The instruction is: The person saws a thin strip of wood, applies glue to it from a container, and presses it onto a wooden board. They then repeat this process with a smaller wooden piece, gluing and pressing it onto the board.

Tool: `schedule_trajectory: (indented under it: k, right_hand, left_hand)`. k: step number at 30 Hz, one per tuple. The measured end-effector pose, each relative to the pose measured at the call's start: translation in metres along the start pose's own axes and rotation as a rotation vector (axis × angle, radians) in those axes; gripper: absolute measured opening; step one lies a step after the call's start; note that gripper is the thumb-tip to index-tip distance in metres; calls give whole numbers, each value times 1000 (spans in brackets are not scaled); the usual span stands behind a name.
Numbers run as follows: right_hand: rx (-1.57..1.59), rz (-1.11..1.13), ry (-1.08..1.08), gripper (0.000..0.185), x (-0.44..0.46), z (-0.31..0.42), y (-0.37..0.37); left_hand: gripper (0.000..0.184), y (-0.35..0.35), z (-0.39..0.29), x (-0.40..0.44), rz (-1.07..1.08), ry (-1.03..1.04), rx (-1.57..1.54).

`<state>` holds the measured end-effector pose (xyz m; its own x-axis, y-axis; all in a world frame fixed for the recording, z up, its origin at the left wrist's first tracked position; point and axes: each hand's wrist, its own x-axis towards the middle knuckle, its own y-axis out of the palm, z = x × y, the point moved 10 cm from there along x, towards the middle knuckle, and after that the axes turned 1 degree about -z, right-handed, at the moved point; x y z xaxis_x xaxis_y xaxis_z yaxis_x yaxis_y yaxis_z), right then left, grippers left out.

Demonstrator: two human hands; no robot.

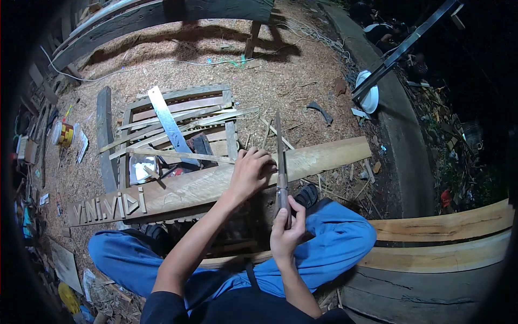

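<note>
My right hand (287, 229) is wrapped round the handle of a long narrow tool (280, 156), which looks like a saw or file and points away from me. The tool crosses a long wooden board (210, 181) lying in front of my knees. My left hand (252, 171) rests on the board just left of the blade, fingers curled; whether they pinch a small piece cannot be made out. Raised wooden letters (110, 205) reading "VINI.VIDI" stand at the board's left end.
Beyond the board lies a slatted frame (229, 119) with thin strips, a metal ruler (171, 121) and a plastic container (143, 168). A bench (162, 19) stands at the back. Planks (442, 259) lie at right. A person (380, 32) is at the upper right.
</note>
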<state>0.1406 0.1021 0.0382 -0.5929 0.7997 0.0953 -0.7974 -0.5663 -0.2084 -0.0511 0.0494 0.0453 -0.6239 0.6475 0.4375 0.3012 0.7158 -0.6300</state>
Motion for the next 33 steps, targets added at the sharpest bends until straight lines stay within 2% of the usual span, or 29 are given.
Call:
schedule_trajectory:
  k: [2,3,7,10,15,18,19,20,24,28,30,32,33]
  right_hand:
    - [-192,-2,-199,32,5,16,5]
    - [-171,-3,-205,31,3,19,6]
    - [-88,11,-38,32,-19,9,-2]
    - [-19,9,17,32,0,16,5]
    - [-39,37,21,30,-31,9,-7]
    - [-39,36,-31,29,-2,15,3]
    - [-37,48,38,29,6,17,10]
    - [-139,55,-205,26,6,23,14]
    - [3,47,36,30,-29,1,-7]
    - [-98,62,-33,26,3,23,12]
    - [-19,63,-21,26,-33,0,-13]
    - [0,58,55,28,-26,-3,-9]
    - [-54,63,-51,26,-8,7,2]
  left_hand:
    - [20,1,0,0,-8,7,-7]
    - [21,0,0,0,-13,18,-9]
    - [23,1,1,0,-9,12,-4]
    - [15,2,0,-1,-25,13,20]
    - [19,3,1,0,-10,-8,35]
    - [17,1,-1,1,-25,8,58]
    - [18,-1,-3,1,-56,32,46]
    - [18,0,-4,-1,-50,32,47]
    - [18,-4,-2,3,-43,6,32]
    - [18,3,-4,-7,-24,26,28]
    - [17,-3,-5,1,-43,33,14]
    - [16,1,-4,3,-9,22,28]
    - [16,0,-4,3,-30,33,22]
